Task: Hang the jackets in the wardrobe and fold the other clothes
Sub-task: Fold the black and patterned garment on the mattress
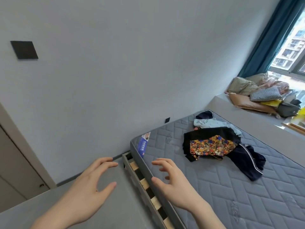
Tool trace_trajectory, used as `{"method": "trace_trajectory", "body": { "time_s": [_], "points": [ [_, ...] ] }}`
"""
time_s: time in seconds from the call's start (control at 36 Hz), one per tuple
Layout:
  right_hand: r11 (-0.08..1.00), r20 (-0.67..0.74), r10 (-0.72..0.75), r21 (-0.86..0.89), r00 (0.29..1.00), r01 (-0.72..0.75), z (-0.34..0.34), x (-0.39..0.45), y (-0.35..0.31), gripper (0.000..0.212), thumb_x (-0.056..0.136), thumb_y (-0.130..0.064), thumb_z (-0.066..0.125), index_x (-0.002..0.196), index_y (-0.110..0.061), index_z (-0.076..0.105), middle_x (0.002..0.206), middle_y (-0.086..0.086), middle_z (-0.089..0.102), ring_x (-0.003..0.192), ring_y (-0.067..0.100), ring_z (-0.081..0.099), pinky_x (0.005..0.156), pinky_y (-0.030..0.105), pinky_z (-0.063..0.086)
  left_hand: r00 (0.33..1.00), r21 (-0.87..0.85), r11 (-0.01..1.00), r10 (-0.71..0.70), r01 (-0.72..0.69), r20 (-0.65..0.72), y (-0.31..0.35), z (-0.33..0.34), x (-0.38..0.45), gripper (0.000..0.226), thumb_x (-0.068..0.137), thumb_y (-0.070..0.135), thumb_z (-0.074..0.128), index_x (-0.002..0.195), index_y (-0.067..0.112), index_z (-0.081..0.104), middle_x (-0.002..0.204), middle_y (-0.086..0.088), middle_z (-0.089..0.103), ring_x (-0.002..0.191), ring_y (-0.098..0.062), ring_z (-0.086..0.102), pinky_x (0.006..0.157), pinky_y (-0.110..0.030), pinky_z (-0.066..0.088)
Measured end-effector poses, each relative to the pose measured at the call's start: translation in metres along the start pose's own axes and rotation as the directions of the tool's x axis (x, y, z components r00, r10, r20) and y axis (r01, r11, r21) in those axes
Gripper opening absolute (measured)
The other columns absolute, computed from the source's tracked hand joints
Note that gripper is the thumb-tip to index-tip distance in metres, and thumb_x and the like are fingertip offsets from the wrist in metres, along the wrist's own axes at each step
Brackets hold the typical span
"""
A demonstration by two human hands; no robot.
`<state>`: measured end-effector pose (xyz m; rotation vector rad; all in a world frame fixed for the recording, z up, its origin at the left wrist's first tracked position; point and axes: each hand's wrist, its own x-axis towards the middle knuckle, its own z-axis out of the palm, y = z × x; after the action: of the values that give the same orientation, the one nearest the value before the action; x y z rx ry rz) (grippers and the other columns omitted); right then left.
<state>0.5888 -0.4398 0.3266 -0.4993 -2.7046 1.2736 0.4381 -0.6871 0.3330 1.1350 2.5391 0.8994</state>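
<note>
A heap of clothes lies on the grey quilted mattress (231, 187): a black garment with a colourful patterned panel (212, 144), dark navy trousers with a white side stripe (247, 161), a light blue garment (209, 123) and a dark piece (204, 114) behind it. My left hand (92, 184) hovers over the grey floor beside the bed, fingers spread, holding nothing. My right hand (171, 180) is over the mattress's near edge, fingers spread and slightly curled, empty. Both hands are well short of the clothes.
The bed frame's wooden slats (145, 184) show between mattress and floor. A grey window ledge (231, 109) holds a pile of bedding, cushions and bags (264, 96). A teal curtain (270, 38) hangs by the window. A door (14, 162) stands at the left.
</note>
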Motion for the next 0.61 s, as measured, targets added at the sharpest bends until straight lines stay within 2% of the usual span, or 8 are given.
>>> {"method": "trace_trajectory", "body": {
  "time_s": [0.11,0.17,0.25,0.33,0.39,0.5,0.56,0.61],
  "points": [
    [1.000,-0.006,-0.011,0.009,1.000,0.011,-0.017,0.049,0.027,0.042,0.098,-0.039,0.061,0.137,-0.044,0.049,0.137,-0.035,0.036,0.121,-0.016,0.043,0.102,0.012,0.041,1.000,0.026,1.000,0.000,0.000,0.024,0.009,0.010,0.060,0.040,0.095,0.049,0.060,0.133,0.052,0.046,0.142,0.043,0.026,0.129,0.008,0.041,0.098,-0.022,0.044],
    [0.999,-0.004,-0.014,0.031,1.000,0.014,-0.027,0.069,0.041,0.041,0.096,-0.042,0.062,0.134,-0.049,0.048,0.136,-0.039,0.036,0.122,-0.014,0.045,0.100,0.012,0.042,0.999,0.021,1.000,0.021,-0.021,0.036,0.014,0.017,0.089,0.041,0.096,0.048,0.060,0.133,0.052,0.046,0.142,0.041,0.027,0.127,0.011,0.040,0.095,-0.020,0.044],
    [0.999,-0.031,-0.004,0.045,0.999,0.005,-0.047,0.095,0.064,0.042,0.095,-0.043,0.063,0.134,-0.050,0.049,0.136,-0.039,0.037,0.122,-0.011,0.047,0.095,0.011,0.043,0.996,-0.006,0.998,0.056,-0.055,0.063,0.018,0.030,0.134,0.038,0.098,0.041,0.060,0.132,0.051,0.047,0.140,0.042,0.028,0.124,0.016,0.039,0.099,-0.016,0.041],
    [0.997,-0.079,0.045,0.065,0.996,-0.040,-0.066,0.111,0.088,0.042,0.096,-0.041,0.064,0.134,-0.050,0.048,0.136,-0.040,0.036,0.122,-0.012,0.047,0.092,0.010,0.045,0.990,-0.033,0.996,0.084,-0.081,0.110,0.019,0.043,0.177,0.039,0.098,0.035,0.060,0.132,0.050,0.048,0.137,0.045,0.027,0.125,0.017,0.038,0.104,-0.015,0.037],
    [0.994,-0.123,0.076,0.088,0.990,-0.066,-0.075,0.120,0.105,0.042,0.096,-0.041,0.064,0.133,-0.052,0.048,0.135,-0.041,0.037,0.120,-0.015,0.047,0.090,0.010,0.046,0.983,-0.047,0.993,0.111,-0.106,0.143,0.019,0.052,0.207,0.040,0.098,0.034,0.060,0.134,0.047,0.049,0.139,0.044,0.028,0.122,0.016,0.042,0.101,-0.015,0.040],
    [0.980,-0.183,0.173,0.126,0.968,-0.152,-0.086,0.137,0.136,0.041,0.096,-0.038,0.066,0.129,-0.054,0.049,0.133,-0.041,0.038,0.118,-0.015,0.048,0.087,0.010,0.046,0.967,-0.075,0.989,0.143,-0.129,0.212,0.019,0.068,0.271,0.041,0.097,0.033,0.061,0.135,0.045,0.051,0.141,0.038,0.032,0.105,-0.003,0.059,0.093,-0.019,0.048],
    [0.967,-0.212,0.231,0.154,0.949,-0.201,-0.088,0.146,0.151,0.041,0.095,-0.035,0.067,0.126,-0.055,0.049,0.131,-0.041,0.038,0.116,-0.015,0.049,0.087,0.011,0.046,0.951,-0.084,0.982,0.184,-0.168,0.250,0.017,0.077,0.304,0.041,0.096,0.032,0.062,0.135,0.043,0.053,0.141,0.035,0.035,0.110,0.003,0.056,0.095,-0.016,0.044],
    [0.950,-0.244,0.295,0.182,0.924,-0.255,-0.090,0.157,0.165,0.041,0.095,-0.033,0.068,0.124,-0.055,0.050,0.131,-0.039,0.040,0.116,-0.013,0.051,0.086,0.011,0.047,0.927,-0.092,0.973,0.229,-0.211,0.298,0.012,0.087,0.339,0.041,0.096,0.032,0.063,0.134,0.043,0.053,0.142,0.033,0.036,0.104,0.008,0.054,0.095,-0.016,0.041]
  ]
}}
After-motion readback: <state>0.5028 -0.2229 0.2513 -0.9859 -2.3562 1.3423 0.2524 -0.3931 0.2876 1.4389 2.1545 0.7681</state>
